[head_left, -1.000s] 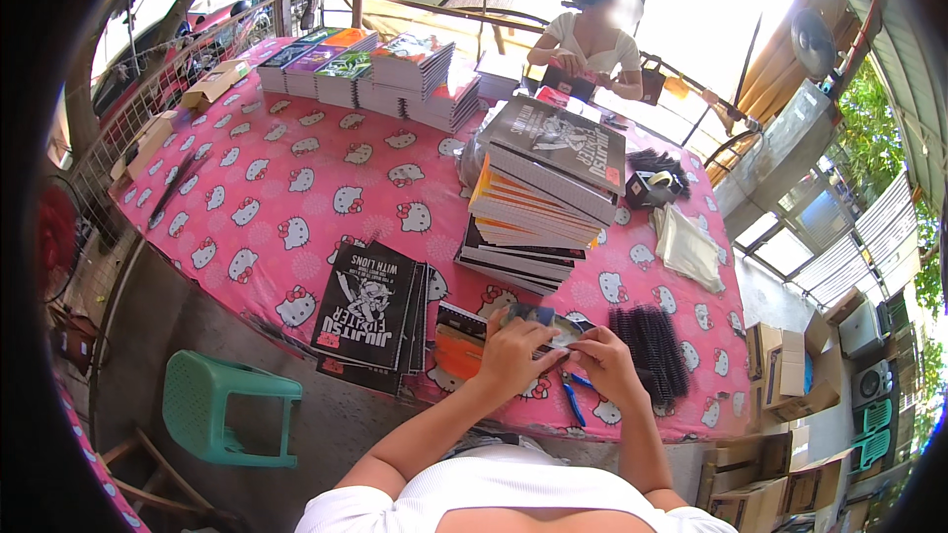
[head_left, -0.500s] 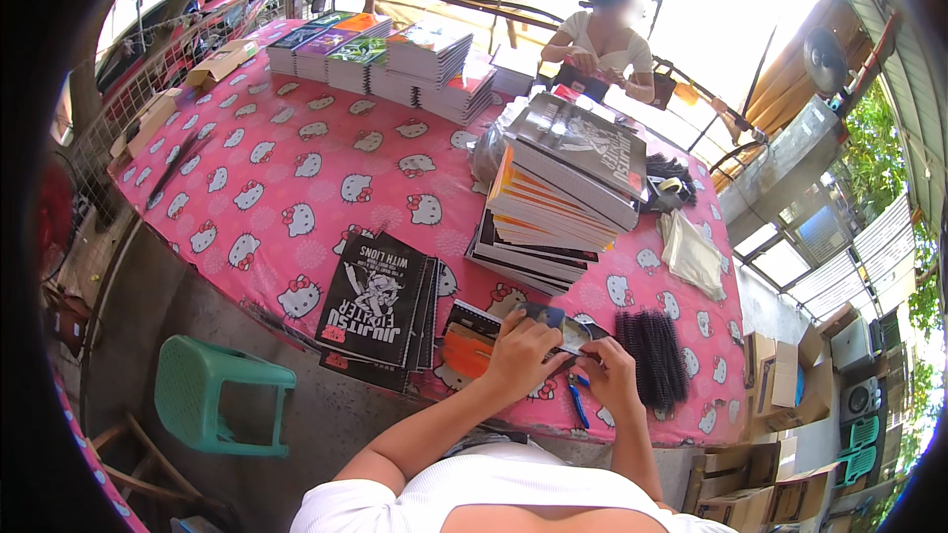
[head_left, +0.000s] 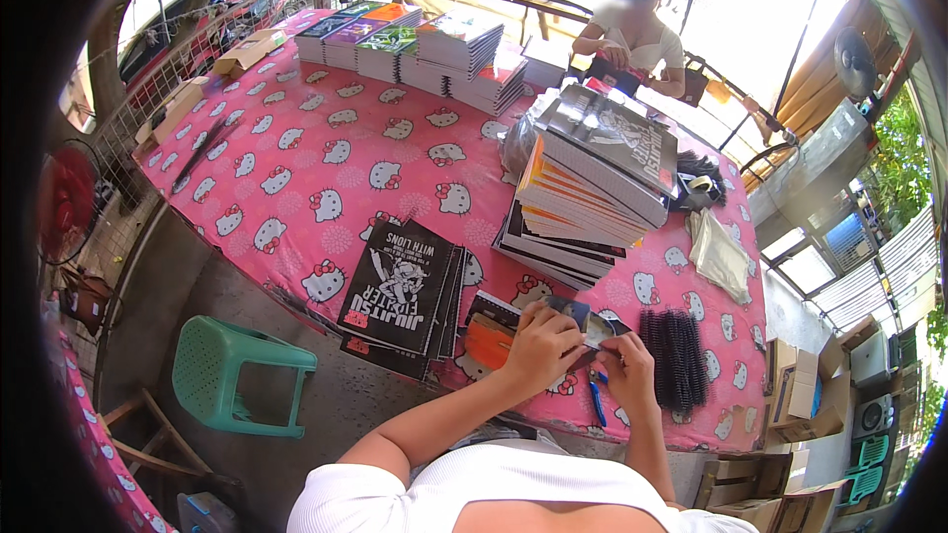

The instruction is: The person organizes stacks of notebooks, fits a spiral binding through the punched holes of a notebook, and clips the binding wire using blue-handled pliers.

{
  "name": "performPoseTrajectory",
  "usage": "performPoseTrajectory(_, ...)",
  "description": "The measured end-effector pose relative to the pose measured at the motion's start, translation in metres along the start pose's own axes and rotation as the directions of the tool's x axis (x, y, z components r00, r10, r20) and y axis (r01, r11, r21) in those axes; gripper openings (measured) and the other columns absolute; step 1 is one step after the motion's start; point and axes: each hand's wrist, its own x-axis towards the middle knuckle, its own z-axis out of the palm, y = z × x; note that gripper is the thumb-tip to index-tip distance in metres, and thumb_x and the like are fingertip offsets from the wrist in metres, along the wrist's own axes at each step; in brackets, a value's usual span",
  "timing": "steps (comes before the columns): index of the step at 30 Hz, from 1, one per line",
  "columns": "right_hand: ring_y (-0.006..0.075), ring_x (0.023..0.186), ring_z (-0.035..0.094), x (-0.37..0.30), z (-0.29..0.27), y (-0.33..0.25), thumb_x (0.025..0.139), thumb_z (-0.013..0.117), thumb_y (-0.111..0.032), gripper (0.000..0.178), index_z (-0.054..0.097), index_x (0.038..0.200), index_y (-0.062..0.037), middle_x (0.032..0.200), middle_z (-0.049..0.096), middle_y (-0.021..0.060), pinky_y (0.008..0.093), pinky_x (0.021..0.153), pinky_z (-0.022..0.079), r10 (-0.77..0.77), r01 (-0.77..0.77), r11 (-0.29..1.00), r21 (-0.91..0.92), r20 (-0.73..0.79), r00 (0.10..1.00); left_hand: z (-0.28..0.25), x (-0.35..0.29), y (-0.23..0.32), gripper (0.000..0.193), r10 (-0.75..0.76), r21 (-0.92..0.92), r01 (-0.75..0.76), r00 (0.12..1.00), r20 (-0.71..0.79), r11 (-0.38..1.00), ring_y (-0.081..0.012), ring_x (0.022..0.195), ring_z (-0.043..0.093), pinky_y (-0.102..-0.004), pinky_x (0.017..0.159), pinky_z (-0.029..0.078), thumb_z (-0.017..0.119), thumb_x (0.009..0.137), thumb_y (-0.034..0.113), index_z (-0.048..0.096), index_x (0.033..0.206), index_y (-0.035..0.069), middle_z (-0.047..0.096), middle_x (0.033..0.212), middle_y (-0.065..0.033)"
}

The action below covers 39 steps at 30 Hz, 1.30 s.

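Observation:
A notebook with a dark and orange cover [head_left: 490,341] lies at the table's near edge, partly under my hands. Over its middle bends my left hand [head_left: 546,347], its fingers closed on the upper edge. My right hand [head_left: 628,367] pinches the right end of the same notebook; whatever small part lies between its fingertips is hidden. Blue-handled pliers [head_left: 597,398] rest just below, beside the right hand. To the right is a bundle of black spiral binding coils [head_left: 674,360]. Left of the notebook sit several black-covered notebooks [head_left: 400,286] in a fanned pile.
A tall leaning stack of notebooks [head_left: 592,188] stands beyond my hands, with clear plastic sleeves [head_left: 721,257] to its right. More notebook stacks [head_left: 395,49] line the far side, where a co-worker [head_left: 637,35] sits. A green stool [head_left: 242,365] stands left, cardboard boxes [head_left: 805,385] right.
The whole view has shifted, so the table and things appear farther right. Both hands stay at the notebook, with only slight finger movement.

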Motion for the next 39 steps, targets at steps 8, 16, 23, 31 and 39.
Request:
performPoseTrajectory(8, 0.0291, 0.068, 0.057, 0.011, -0.007, 0.0, 0.077, 0.066, -0.006, 0.012, 0.061, 0.086, -0.0002, 0.079, 0.057, 0.0135, 0.0365, 0.062, 0.046, 0.077, -0.1, 0.991, 0.088, 0.233, 0.969, -0.007, -0.006, 0.003, 0.012, 0.006, 0.08, -0.003, 0.999, -0.038, 0.997, -0.0209, 0.081, 0.057, -0.04, 0.092, 0.034, 0.074, 0.069, 0.02, 0.069, 0.077, 0.012, 0.061, 0.081, 0.0001)
performPoseTrajectory(16, 0.0184, 0.076, 0.061, 0.036, -0.023, 0.025, 0.08, 0.059, 0.002, 0.017, 0.06, 0.096, 0.0001, 0.09, 0.063, 0.0089, 0.03, 0.069, 0.048, 0.198, -0.31, 0.932, 0.19, 0.451, 0.87, -0.009, -0.026, 0.008, 0.03, -0.055, 0.06, 0.059, 0.996, -0.069, 0.996, -0.0213, 0.085, 0.058, -0.0403, 0.094, 0.036, 0.074, 0.068, 0.018, 0.066, 0.095, 0.012, 0.062, 0.084, -0.0019)
performPoseTrajectory(23, 0.0432, 0.089, 0.058, 0.044, 0.052, 0.106, 0.061, 0.078, -0.033, 0.073, 0.04, 0.114, -0.0006, 0.107, 0.051, 0.0217, 0.0477, 0.073, 0.048, 0.103, 0.115, 0.925, -0.363, 0.529, 0.842, -0.003, -0.029, 0.011, 0.036, 0.023, 0.153, -0.015, 0.998, -0.052, 0.988, -0.0189, 0.089, 0.059, -0.0393, 0.093, 0.037, 0.077, 0.063, 0.024, 0.063, 0.094, 0.013, 0.062, 0.086, 0.0006)
performPoseTrajectory(31, 0.0341, 0.093, 0.061, 0.024, 0.042, 0.095, 0.057, 0.083, -0.04, 0.068, 0.05, 0.103, -0.0033, 0.098, 0.061, 0.0165, 0.0446, 0.073, 0.049, 0.155, -0.003, 0.925, -0.379, 0.372, 0.915, -0.004, -0.015, 0.018, 0.042, -0.01, 0.237, 0.043, 0.99, -0.138, 0.971, -0.0212, 0.09, 0.06, -0.0398, 0.096, 0.038, 0.08, 0.063, 0.032, 0.063, 0.096, 0.013, 0.063, 0.086, 0.0007)
performPoseTrajectory(39, 0.0204, 0.092, 0.06, 0.027, 0.007, 0.115, 0.072, 0.075, -0.024, 0.05, 0.051, 0.108, 0.0011, 0.092, 0.061, 0.0078, 0.0346, 0.079, 0.05, 0.017, -0.175, 0.484, 0.857, 0.191, 0.981, -0.006, -0.014, 0.007, 0.031, 0.001, 0.162, 0.009, 0.998, -0.066, 0.987, -0.0241, 0.078, 0.059, -0.0399, 0.088, 0.038, 0.082, 0.055, 0.027, 0.064, 0.075, 0.012, 0.063, 0.075, -0.0036)
